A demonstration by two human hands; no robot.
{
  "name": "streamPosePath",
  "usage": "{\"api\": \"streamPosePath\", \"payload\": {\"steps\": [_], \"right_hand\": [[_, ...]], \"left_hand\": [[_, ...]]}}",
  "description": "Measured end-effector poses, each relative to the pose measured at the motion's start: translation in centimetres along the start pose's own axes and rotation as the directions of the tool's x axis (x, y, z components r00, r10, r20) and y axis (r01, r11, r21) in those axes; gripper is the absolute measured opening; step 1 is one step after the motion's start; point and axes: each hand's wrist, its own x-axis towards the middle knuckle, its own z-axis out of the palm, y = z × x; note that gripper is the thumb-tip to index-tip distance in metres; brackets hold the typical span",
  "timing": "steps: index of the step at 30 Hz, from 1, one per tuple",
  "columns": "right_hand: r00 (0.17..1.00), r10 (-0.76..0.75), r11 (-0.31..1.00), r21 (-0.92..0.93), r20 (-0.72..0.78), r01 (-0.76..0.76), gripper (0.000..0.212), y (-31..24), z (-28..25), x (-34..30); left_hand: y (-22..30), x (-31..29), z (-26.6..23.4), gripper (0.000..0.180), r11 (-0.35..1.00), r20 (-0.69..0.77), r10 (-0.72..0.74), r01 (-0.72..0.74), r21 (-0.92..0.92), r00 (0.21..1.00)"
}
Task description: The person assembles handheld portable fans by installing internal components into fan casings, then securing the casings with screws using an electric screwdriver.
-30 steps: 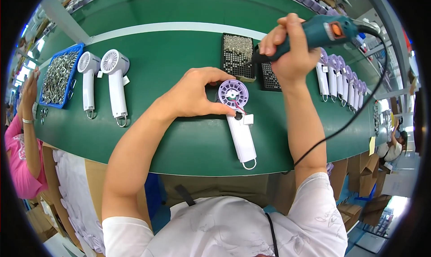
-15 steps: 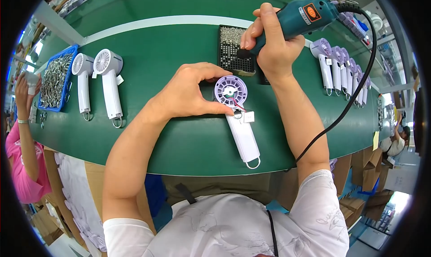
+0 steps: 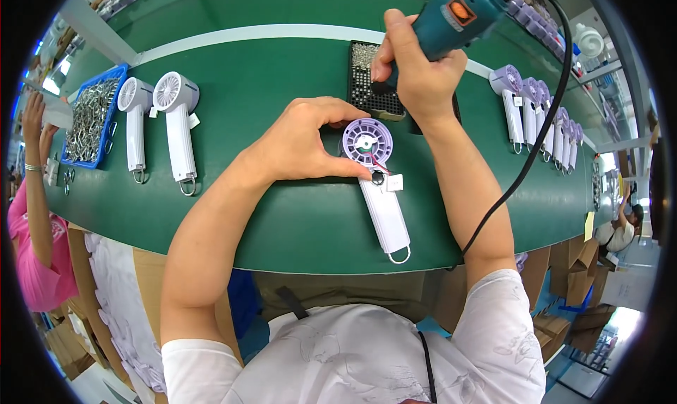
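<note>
In the head view we see one blue basket (image 3: 115,115) of metal clips (image 3: 92,118) and a black grid tray (image 3: 367,94) of small screws (image 3: 364,56); our left hand (image 3: 300,143), thumb and fingers spread, clasps one opened handheld fan (image 3: 384,213) on the green bench (image 3: 303,228), our right hand (image 3: 430,83) grips one electric screwdriver (image 3: 444,32), and two grilled fans (image 3: 180,139) lie left.

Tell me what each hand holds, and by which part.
Left hand: the fan, around its round purple head. Right hand: the teal power tool, by the end opposite its cord.
</note>
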Motion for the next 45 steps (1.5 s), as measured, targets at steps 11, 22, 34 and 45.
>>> {"api": "streamPosePath", "payload": {"steps": [11,22,34,45], "right_hand": [[0.993,-0.007,0.987,0.161,-0.118,0.026,0.017,-1.4,-0.3,0.0],[0.960,-0.049,0.935,0.350,0.276,-0.053,0.030,-7.0,-2.1,-0.7],[0.964,0.016,0.957,0.274,0.267,-0.092,0.016,-6.2,-0.8,-1.5],[0.930,0.159,0.970,0.121,0.332,-0.209,0.019,-5.6,0.8,-2.6]], "left_hand": [[0.0,-0.4,-0.7,0.064,1.000,-0.013,-0.011,0.011,0.011,1.000],[-0.2,-0.5,-1.3,0.061,0.996,-0.010,-0.078,0.078,-0.047,0.997],[-0.2,-0.4,-1.3,0.061,0.995,0.005,-0.077,0.077,-0.064,0.997],[0.0,-0.4,-1.5,0.058,0.994,0.005,-0.101,0.101,-0.042,0.995]]}}
